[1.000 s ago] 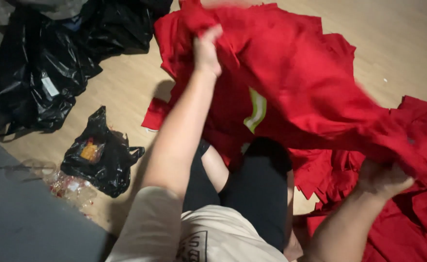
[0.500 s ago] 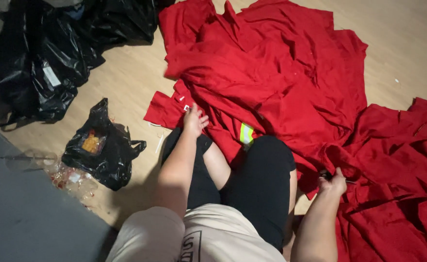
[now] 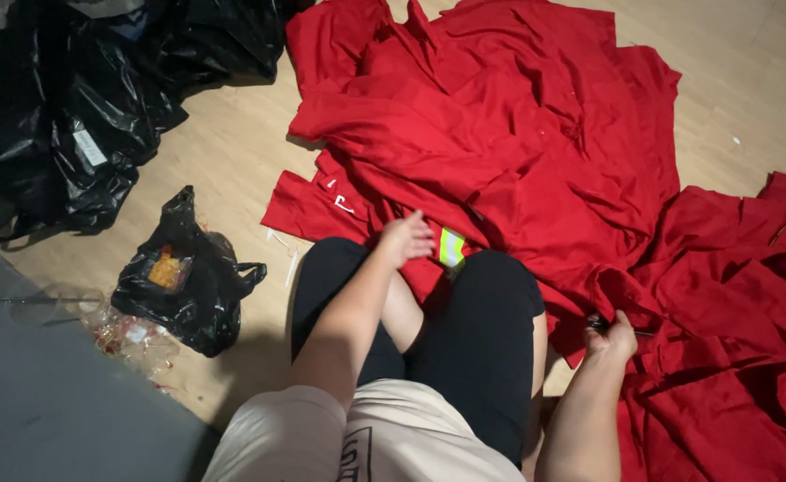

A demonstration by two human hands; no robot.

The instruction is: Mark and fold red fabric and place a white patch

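Note:
A big pile of red garments (image 3: 500, 134) lies spread on the wooden floor in front of my crossed legs in black trousers. My left hand (image 3: 406, 237) hovers over my left knee, fingers loosely apart, touching the edge of the red cloth beside a yellow-green reflective strip (image 3: 451, 247). My right hand (image 3: 612, 336) rests by my right knee at the edge of more red cloth (image 3: 732, 295). It is closed around a small dark tool (image 3: 596, 321), possibly scissors, which is mostly hidden by the fingers.
Large black plastic bags (image 3: 63, 134) lie at the far left. A smaller black bag (image 3: 188, 281) with something orange inside sits near my left knee, with crumpled clear plastic (image 3: 116, 335) beside it. A grey surface (image 3: 45, 411) fills the lower left corner.
My left hand let go of the red garment it held up. The garment now lies flat on the pile, and the hand has come down to my knee. My right hand has barely moved.

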